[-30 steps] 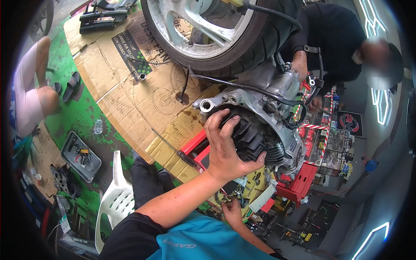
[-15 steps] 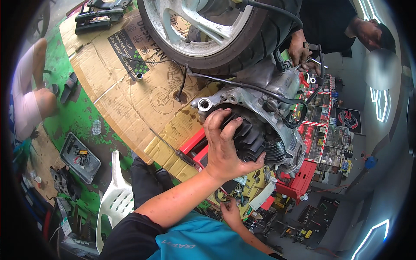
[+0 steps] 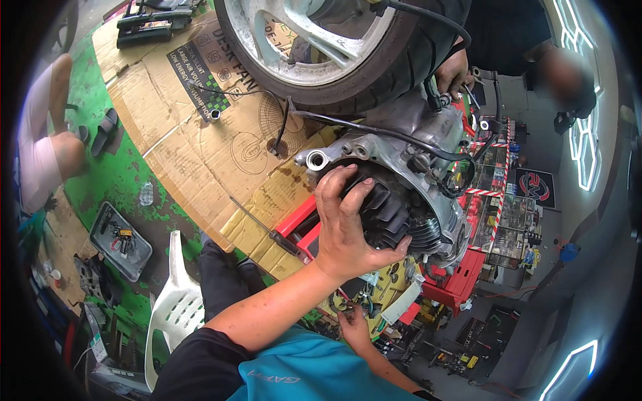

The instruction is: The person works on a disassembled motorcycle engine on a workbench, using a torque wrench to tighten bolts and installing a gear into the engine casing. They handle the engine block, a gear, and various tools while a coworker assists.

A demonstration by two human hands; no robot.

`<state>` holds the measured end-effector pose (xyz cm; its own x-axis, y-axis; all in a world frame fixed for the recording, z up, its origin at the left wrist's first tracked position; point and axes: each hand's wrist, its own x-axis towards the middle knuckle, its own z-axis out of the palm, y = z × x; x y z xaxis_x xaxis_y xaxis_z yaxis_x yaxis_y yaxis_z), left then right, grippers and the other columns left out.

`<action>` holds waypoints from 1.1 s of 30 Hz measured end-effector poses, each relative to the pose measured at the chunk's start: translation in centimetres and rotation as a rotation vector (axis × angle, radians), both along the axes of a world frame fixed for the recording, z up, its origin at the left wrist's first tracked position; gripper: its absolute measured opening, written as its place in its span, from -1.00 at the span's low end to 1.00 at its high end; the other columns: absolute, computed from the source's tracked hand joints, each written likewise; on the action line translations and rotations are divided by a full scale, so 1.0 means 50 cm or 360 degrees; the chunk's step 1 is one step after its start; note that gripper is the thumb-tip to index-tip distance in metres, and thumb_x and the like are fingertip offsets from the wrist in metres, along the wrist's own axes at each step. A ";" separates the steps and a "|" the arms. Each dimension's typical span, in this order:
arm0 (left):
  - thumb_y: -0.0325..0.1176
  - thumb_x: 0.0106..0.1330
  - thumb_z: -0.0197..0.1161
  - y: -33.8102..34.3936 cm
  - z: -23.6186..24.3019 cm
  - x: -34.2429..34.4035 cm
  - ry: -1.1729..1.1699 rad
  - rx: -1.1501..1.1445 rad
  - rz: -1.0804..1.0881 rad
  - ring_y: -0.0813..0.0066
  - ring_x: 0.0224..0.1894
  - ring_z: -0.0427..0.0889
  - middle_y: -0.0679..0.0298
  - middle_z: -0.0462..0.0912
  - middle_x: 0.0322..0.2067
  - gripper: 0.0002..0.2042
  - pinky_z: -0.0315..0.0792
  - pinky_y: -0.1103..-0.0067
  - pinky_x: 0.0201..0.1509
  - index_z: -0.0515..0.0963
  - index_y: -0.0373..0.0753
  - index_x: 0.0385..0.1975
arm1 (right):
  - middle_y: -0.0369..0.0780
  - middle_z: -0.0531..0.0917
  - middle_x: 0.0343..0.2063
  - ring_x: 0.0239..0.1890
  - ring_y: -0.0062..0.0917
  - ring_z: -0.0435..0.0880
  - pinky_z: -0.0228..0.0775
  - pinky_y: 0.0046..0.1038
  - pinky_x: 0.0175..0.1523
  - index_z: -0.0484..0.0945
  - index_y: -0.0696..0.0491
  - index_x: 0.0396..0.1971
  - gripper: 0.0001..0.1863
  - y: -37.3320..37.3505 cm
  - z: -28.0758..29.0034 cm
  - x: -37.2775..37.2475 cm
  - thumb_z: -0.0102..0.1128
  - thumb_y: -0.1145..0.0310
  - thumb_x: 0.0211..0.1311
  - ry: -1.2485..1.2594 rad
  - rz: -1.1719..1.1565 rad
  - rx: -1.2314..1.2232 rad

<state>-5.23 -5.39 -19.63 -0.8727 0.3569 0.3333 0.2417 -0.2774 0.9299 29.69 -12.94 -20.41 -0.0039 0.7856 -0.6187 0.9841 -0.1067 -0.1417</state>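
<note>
Gripping the black finned fan [image 3: 386, 215], the left hand [image 3: 344, 246] spans it, fingers at its upper-left edge, thumb at its lower right; the fan sits within the grey engine casing [image 3: 394, 121]. Whether the right hand [image 3: 356, 327], beside small parts [image 3: 366, 294], holds anything I cannot tell. Past the casing is a wheel [image 3: 324, 40]

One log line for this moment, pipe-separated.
left hand: grasps black finned part in metal casing | right hand: near yellow surface, hold unclear | wheel: top of view | co-worker's hand: beyond casing
</note>
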 end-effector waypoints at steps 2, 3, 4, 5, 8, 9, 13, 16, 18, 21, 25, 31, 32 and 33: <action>0.06 -0.16 0.67 -0.001 -0.001 -0.002 0.0020 -0.0007 -0.0011 -0.15 0.32 0.27 -0.12 0.20 0.26 0.02 0.32 0.07 0.34 0.23 -0.19 0.31 | -0.11 0.74 -0.45 -0.48 -0.36 0.74 0.52 -0.33 -0.33 0.40 0.09 0.19 -0.51 0.000 0.001 0.000 0.31 0.23 0.39 0.0012 0.0019 -0.0007; 0.06 -0.17 0.67 -0.002 -0.002 -0.002 0.0031 -0.0011 -0.0015 -0.15 0.33 0.27 -0.13 0.20 0.27 0.03 0.32 0.08 0.34 0.23 -0.19 0.31 | -0.11 0.74 -0.45 -0.48 -0.37 0.74 0.51 -0.33 -0.34 0.39 0.10 0.19 -0.51 0.000 0.001 -0.001 0.31 0.23 0.39 0.0023 0.0025 -0.0008; 0.05 -0.18 0.68 -0.004 -0.001 -0.002 0.0015 -0.0008 -0.0025 -0.15 0.33 0.27 -0.12 0.20 0.27 0.04 0.32 0.08 0.34 0.23 -0.19 0.32 | -0.12 0.74 -0.45 -0.48 -0.38 0.74 0.51 -0.34 -0.34 0.39 0.10 0.19 -0.51 0.000 0.001 -0.002 0.31 0.23 0.39 0.0033 0.0030 -0.0009; 0.04 -0.19 0.69 -0.005 0.000 -0.001 -0.0001 -0.0003 -0.0034 -0.15 0.33 0.27 -0.12 0.20 0.28 0.05 0.32 0.08 0.35 0.22 -0.19 0.32 | -0.12 0.74 -0.45 -0.48 -0.38 0.74 0.51 -0.34 -0.34 0.39 0.11 0.19 -0.51 0.000 0.001 -0.002 0.31 0.24 0.39 0.0024 0.0053 0.0002; 0.02 -0.23 0.71 -0.008 0.001 -0.001 -0.0026 0.0017 -0.0054 -0.15 0.35 0.26 -0.12 0.19 0.30 0.09 0.31 0.09 0.37 0.21 -0.19 0.35 | -0.12 0.73 -0.46 -0.49 -0.41 0.73 0.51 -0.36 -0.34 0.39 0.12 0.19 -0.51 0.001 0.001 -0.006 0.30 0.24 0.39 0.0014 0.0091 0.0019; 0.01 -0.24 0.72 -0.009 0.000 0.000 -0.0030 0.0023 -0.0061 -0.16 0.36 0.26 -0.12 0.19 0.30 0.10 0.31 0.09 0.38 0.20 -0.19 0.36 | -0.13 0.73 -0.47 -0.49 -0.42 0.72 0.50 -0.37 -0.34 0.39 0.12 0.20 -0.51 0.003 0.005 -0.016 0.30 0.24 0.39 0.0021 0.0083 0.0016; 0.00 -0.26 0.72 -0.008 -0.001 -0.001 -0.0040 0.0045 -0.0039 -0.16 0.40 0.24 -0.13 0.16 0.33 0.15 0.29 0.08 0.41 0.17 -0.22 0.38 | -0.14 0.71 -0.48 -0.49 -0.45 0.71 0.50 -0.38 -0.35 0.38 0.12 0.21 -0.50 0.007 0.002 -0.010 0.30 0.25 0.40 0.0059 0.0043 0.0008; 0.02 -0.27 0.73 -0.013 0.000 -0.001 -0.0077 0.0037 -0.0055 -0.17 0.42 0.22 -0.15 0.14 0.35 0.19 0.26 0.07 0.44 0.14 -0.26 0.40 | -0.15 0.71 -0.47 -0.49 -0.46 0.71 0.50 -0.39 -0.34 0.38 0.12 0.22 -0.49 0.005 0.005 -0.020 0.31 0.25 0.39 0.0093 0.0076 0.0025; 0.03 -0.28 0.73 -0.016 0.002 0.002 -0.0122 0.0060 -0.0059 -0.18 0.42 0.21 -0.16 0.13 0.37 0.21 0.25 0.07 0.46 0.13 -0.28 0.41 | -0.14 0.71 -0.48 -0.49 -0.45 0.71 0.50 -0.39 -0.34 0.37 0.12 0.22 -0.48 0.006 0.003 -0.023 0.31 0.24 0.39 0.0093 0.0063 0.0003; 0.06 -0.29 0.73 -0.022 0.001 0.003 -0.0134 0.0036 -0.0050 -0.20 0.43 0.19 -0.17 0.10 0.38 0.25 0.22 0.07 0.48 0.10 -0.29 0.44 | -0.13 0.70 -0.48 -0.48 -0.43 0.71 0.51 -0.38 -0.33 0.37 0.12 0.24 -0.47 0.006 -0.003 -0.014 0.32 0.24 0.38 0.0063 0.0108 0.0002; 0.09 -0.32 0.74 -0.024 0.004 0.004 -0.0176 -0.0042 -0.0047 -0.20 0.41 0.20 -0.17 0.11 0.38 0.30 0.22 0.06 0.46 0.07 -0.29 0.46 | -0.11 0.71 -0.46 -0.44 -0.34 0.75 0.55 -0.34 -0.28 0.36 0.11 0.26 -0.44 0.004 -0.028 0.027 0.32 0.23 0.37 0.0054 0.0157 0.0004; 0.06 -0.26 0.65 0.004 -0.008 0.017 -0.0174 0.0044 0.0084 -0.19 0.32 0.24 -0.12 0.25 0.31 0.13 0.16 -0.03 0.38 0.24 -0.10 0.45 | -0.07 0.75 -0.39 -0.35 -0.23 0.79 0.58 -0.26 -0.22 0.35 0.11 0.28 -0.40 0.010 -0.023 0.009 0.31 0.15 0.37 -0.0083 0.0214 -0.0052; 0.05 -0.25 0.64 0.006 -0.009 0.018 -0.0152 0.0027 0.0094 -0.19 0.31 0.25 -0.11 0.26 0.30 0.12 0.17 -0.03 0.37 0.25 -0.09 0.45 | -0.06 0.75 -0.38 -0.34 -0.22 0.79 0.58 -0.25 -0.21 0.35 0.12 0.28 -0.39 0.011 -0.022 0.001 0.31 0.15 0.37 -0.0085 0.0209 -0.0053; 0.05 -0.23 0.62 0.008 -0.009 0.020 -0.0156 0.0031 0.0103 -0.19 0.30 0.23 -0.09 0.26 0.29 0.07 0.16 -0.04 0.36 0.29 -0.08 0.42 | -0.05 0.76 -0.38 -0.33 -0.21 0.79 0.58 -0.25 -0.21 0.35 0.13 0.28 -0.39 0.010 -0.020 -0.010 0.31 0.14 0.37 -0.0086 0.0204 -0.0054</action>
<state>-4.24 -4.99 -20.08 -0.9225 0.2930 0.2515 0.1679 -0.2823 0.9445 29.21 -12.42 -21.42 -0.0685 0.7594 -0.6470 0.9961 0.0162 -0.0864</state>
